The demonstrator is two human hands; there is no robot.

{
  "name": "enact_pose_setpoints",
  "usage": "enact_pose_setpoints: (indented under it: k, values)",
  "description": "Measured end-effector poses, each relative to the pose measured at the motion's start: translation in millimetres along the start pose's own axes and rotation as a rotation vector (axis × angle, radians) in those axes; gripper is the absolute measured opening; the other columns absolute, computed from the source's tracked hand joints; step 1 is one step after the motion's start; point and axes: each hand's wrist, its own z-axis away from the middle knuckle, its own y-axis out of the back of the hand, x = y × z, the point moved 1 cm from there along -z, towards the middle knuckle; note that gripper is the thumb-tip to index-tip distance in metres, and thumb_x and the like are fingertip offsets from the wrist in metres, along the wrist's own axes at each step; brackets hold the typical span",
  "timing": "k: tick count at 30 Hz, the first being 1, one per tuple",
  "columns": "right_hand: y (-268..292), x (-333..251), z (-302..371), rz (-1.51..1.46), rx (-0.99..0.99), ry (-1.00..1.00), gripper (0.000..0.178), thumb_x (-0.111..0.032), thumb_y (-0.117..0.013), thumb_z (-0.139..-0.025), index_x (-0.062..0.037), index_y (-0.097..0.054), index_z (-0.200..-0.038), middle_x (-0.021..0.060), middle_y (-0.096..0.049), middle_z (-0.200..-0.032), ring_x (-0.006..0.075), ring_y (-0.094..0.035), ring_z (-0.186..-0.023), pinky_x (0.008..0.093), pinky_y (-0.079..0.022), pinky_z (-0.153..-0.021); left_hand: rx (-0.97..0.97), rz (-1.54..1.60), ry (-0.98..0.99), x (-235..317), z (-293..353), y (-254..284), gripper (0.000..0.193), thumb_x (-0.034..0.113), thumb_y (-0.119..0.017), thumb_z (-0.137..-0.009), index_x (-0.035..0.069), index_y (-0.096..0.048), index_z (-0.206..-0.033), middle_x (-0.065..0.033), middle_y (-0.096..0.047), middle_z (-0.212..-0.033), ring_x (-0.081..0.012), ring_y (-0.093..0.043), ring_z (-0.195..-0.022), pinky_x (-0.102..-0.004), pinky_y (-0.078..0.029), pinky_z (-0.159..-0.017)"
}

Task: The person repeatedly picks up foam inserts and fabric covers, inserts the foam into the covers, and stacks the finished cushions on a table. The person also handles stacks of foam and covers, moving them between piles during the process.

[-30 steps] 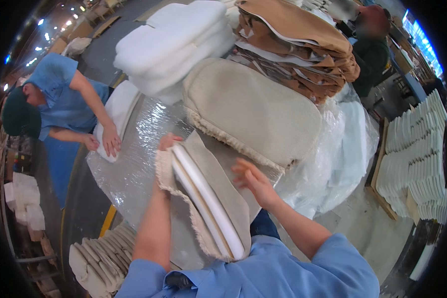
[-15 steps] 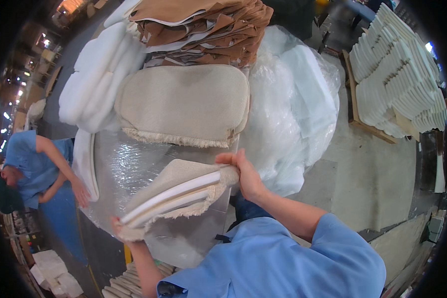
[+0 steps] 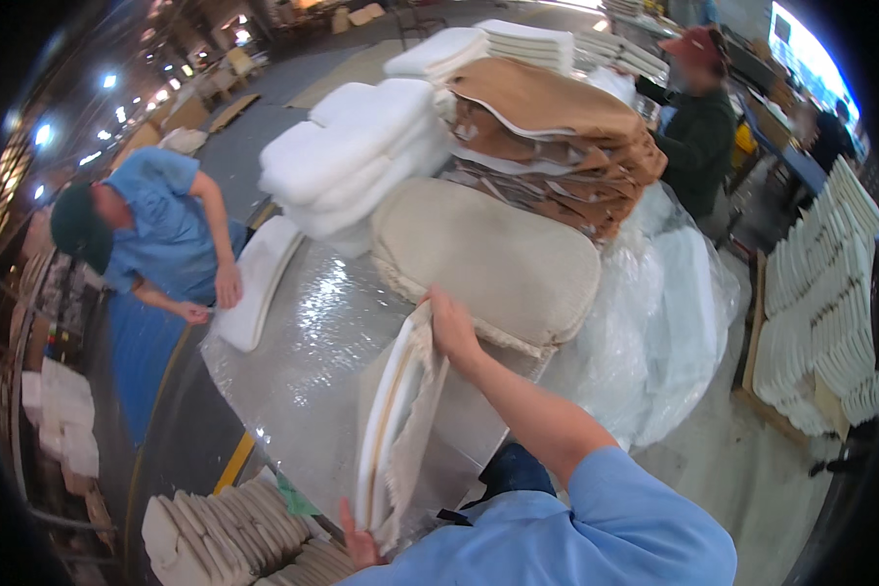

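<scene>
At lower centre, a cover (image 3: 418,415) is showing beige beside a cushion (image 3: 372,425) striped white and tan, while sheets (image 3: 547,95) at upper centre are showing brown and white.

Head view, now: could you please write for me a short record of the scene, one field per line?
Held item: beige cover with white inner layers
Right hand: holds its upper end
Left hand: at its lower end, grip partly hidden
Beyond the hands: beige fringed fabric
Farther back: brown fabric stack, fluffy white stack to its left
Right side: plastic-wrapped bundle
Co-worker at left: hands at a white pad
</scene>
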Motion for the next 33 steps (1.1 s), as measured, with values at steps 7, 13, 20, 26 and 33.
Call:
enact_pose_setpoints:
  k: [7,13,20,26,33]
  values:
    - [-24,0,-45,-0.056,0.140,0.097,0.044,-0.035,-0.046,-0.108,-0.0006,-0.073,-0.109,0.0120,-0.071,-0.107,0.0204,-0.062,-0.105,0.0347,-0.047,-0.096,-0.409,0.008,-0.039,47,-64,-97,0.095,0.033,-0.061,-0.104,-0.002,-0.001,-0.169,-0.0220,-0.025,-0.171,-0.0322,-0.029,-0.158,-0.0431,-0.024,-0.128]
    - [-39,-12,44,-0.484,0.128,-0.072,0.058,-0.036,-0.064,-0.104,-0.0006,-0.053,-0.148,0.0150,-0.063,-0.137,0.0255,-0.059,-0.126,0.0387,-0.046,-0.108,-0.433,-0.172,-0.113,61,-203,-155,0.077,0.009,-0.051,-0.106,0.001,-0.008,-0.170,-0.0206,-0.030,-0.169,-0.0274,-0.030,-0.157,-0.0399,-0.024,-0.127]
    - [-59,1,48,-0.269,0.063,0.121,0.077,-0.014,-0.074,-0.091,-0.0004,-0.038,-0.158,0.0202,-0.054,-0.143,0.0277,-0.055,-0.130,0.0399,-0.045,-0.111,-0.156,-0.498,-0.168,59,-332,-180,0.063,0.003,-0.062,-0.091,0.008,-0.052,-0.154,-0.0205,-0.056,-0.152,-0.0337,-0.057,-0.138,-0.0398,-0.046,-0.112]
    - [-51,5,27,-0.091,0.177,0.017,0.047,-0.019,-0.071,-0.093,-0.0004,-0.061,-0.135,0.0137,-0.071,-0.120,0.0208,-0.068,-0.111,0.0343,-0.051,-0.098,-0.103,-0.909,-0.461,69,-349,-194,0.033,0.003,-0.065,-0.089,0.003,-0.072,-0.122,-0.0168,-0.068,-0.125,-0.0365,-0.068,-0.113,-0.0419,-0.054,-0.097]
    - [-51,-16,-2,0.307,0.048,0.096,0.032,-0.028,-0.067,-0.098,-0.0005,-0.071,-0.114,0.0135,-0.073,-0.095,0.0182,-0.068,-0.088,0.0356,-0.054,-0.081,-0.027,-0.871,-0.699,66,-364,-178,0.019,-0.001,-0.065,-0.090,0.001,-0.071,-0.108,-0.0165,-0.068,-0.110,-0.0384,-0.067,-0.104,-0.0450,-0.055,-0.090]
